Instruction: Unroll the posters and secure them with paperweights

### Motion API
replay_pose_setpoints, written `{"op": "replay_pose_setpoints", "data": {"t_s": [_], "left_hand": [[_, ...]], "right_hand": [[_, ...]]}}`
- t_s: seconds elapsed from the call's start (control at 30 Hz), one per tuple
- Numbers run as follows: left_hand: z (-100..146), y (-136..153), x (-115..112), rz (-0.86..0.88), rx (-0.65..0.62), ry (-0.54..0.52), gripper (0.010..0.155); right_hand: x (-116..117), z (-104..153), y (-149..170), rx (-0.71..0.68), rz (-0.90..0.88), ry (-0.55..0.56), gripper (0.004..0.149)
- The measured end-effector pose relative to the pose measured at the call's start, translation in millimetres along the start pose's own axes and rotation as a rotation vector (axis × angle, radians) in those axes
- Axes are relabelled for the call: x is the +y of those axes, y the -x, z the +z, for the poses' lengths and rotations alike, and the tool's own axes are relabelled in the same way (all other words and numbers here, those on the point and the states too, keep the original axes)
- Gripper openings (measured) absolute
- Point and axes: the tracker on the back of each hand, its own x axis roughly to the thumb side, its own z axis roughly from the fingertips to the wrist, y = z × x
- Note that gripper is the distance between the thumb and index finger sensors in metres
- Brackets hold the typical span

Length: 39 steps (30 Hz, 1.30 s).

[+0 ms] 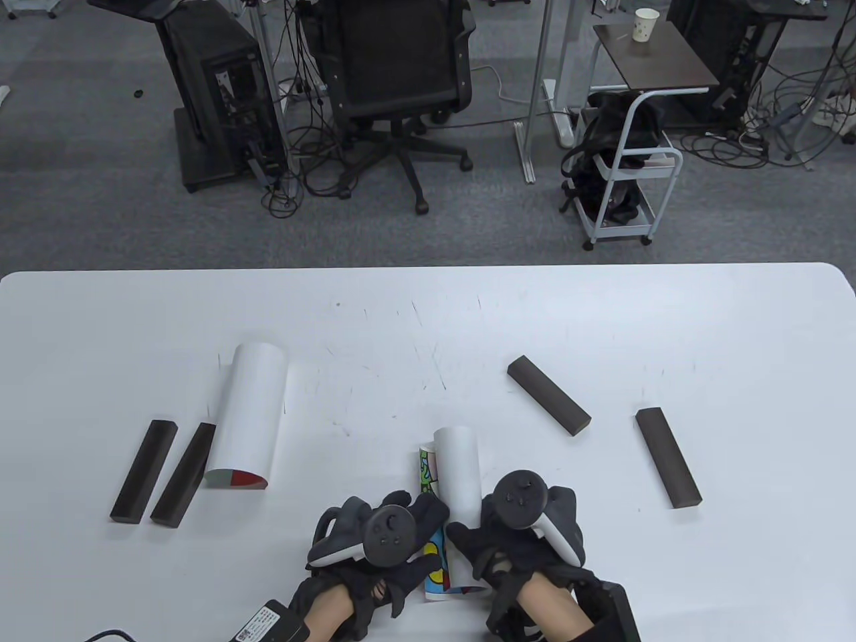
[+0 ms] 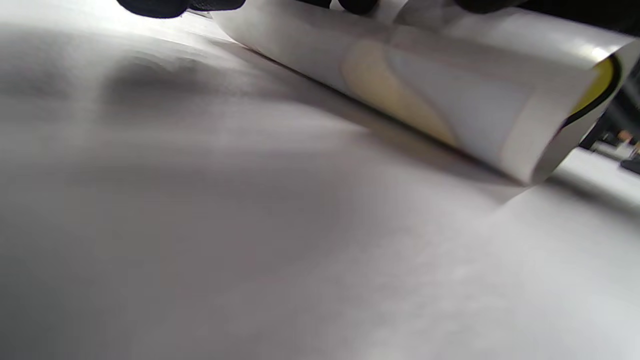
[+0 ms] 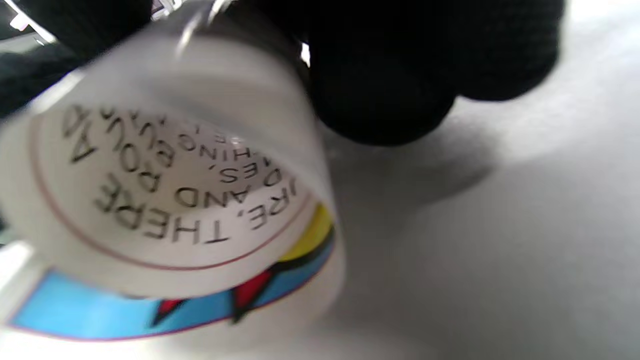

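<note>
A rolled poster (image 1: 457, 476) lies near the table's front edge, white outside, with a colourful strip of print showing along its left side. My left hand (image 1: 394, 528) presses on that loose left edge. My right hand (image 1: 508, 535) grips the roll at its near end. The right wrist view looks into the roll's open end (image 3: 165, 200), with printed text inside and my fingers (image 3: 380, 85) on top. The left wrist view shows the roll (image 2: 425, 85) from the side. A second rolled poster (image 1: 249, 414) lies at the left. Four dark bar paperweights lie around: two at the left (image 1: 144, 471) (image 1: 184, 475), two at the right (image 1: 548, 394) (image 1: 667, 457).
The white table (image 1: 428, 321) reaches its far edge at mid-frame. Beyond it stand an office chair (image 1: 394, 87), a computer tower (image 1: 221, 100) and a small cart (image 1: 628, 174) on grey carpet.
</note>
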Motion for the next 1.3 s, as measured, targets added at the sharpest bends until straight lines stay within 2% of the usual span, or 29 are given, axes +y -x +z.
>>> {"op": "replay_pose_setpoints", "data": {"t_s": [0.13, 0.17, 0.27, 0.33, 0.43, 0.47, 0.57, 0.63, 0.7, 0.77, 0.8, 0.87, 1.0, 1.03, 1.07, 1.1, 1.2, 1.3], "left_hand": [[-4, -1, -5, -0.181, 0.075, 0.097, 0.067], [-6, -2, -8, -0.237, 0.08, 0.152, 0.068], [-9, -3, -10, -0.312, 0.073, 0.147, 0.073], [-9, -3, -11, -0.281, 0.076, 0.155, 0.073], [-9, -1, -12, -0.261, 0.076, 0.152, 0.073], [-9, 0, -12, -0.264, 0.08, 0.149, 0.073], [-9, 1, -12, -0.261, 0.088, 0.148, 0.072], [-9, 2, -12, -0.257, 0.09, 0.147, 0.072], [-9, 3, -12, -0.254, 0.09, 0.149, 0.071], [-9, 2, -12, -0.256, 0.09, 0.149, 0.071], [-9, 2, -12, -0.258, 0.09, 0.15, 0.072], [-9, 3, -12, -0.257, 0.089, 0.15, 0.072], [-9, 4, -11, -0.246, 0.089, 0.153, 0.071], [-9, 4, -11, -0.245, 0.089, 0.153, 0.071], [-9, 4, -11, -0.243, 0.089, 0.154, 0.071], [-9, 5, -11, -0.241, 0.088, 0.155, 0.071], [-9, 5, -11, -0.238, 0.088, 0.156, 0.071], [-9, 5, -11, -0.237, 0.088, 0.158, 0.071]], "right_hand": [[0, 1, -4, 0.026, 0.124, 0.063, 0.081], [1, 1, -5, 0.005, 0.174, 0.069, 0.083], [1, 1, -11, -0.082, 0.212, 0.074, 0.086], [0, 0, -17, -0.159, 0.18, 0.059, 0.084], [0, -4, -29, -0.286, 0.168, -0.006, 0.072], [-1, -5, -32, -0.328, 0.173, -0.02, 0.064], [-6, -9, -36, -0.388, 0.242, 0.025, 0.048], [-11, -12, -36, -0.402, 0.304, 0.095, 0.051], [-12, -14, -34, -0.355, 0.351, 0.133, 0.063], [-13, -17, -32, -0.33, 0.397, 0.139, 0.075], [-14, -18, -31, -0.309, 0.414, 0.127, 0.076], [-15, -19, -28, -0.319, 0.383, 0.085, 0.076], [-21, -21, -19, -0.368, 0.227, -0.009, 0.058], [-22, -21, -17, -0.375, 0.209, -0.014, 0.054], [-23, -22, -14, -0.372, 0.199, 0.0, 0.057], [-24, -22, -11, -0.366, 0.2, 0.017, 0.051], [-27, -21, -3, -0.354, 0.217, 0.089, 0.061], [-30, -22, 3, -0.276, 0.263, 0.104, 0.079]]}}
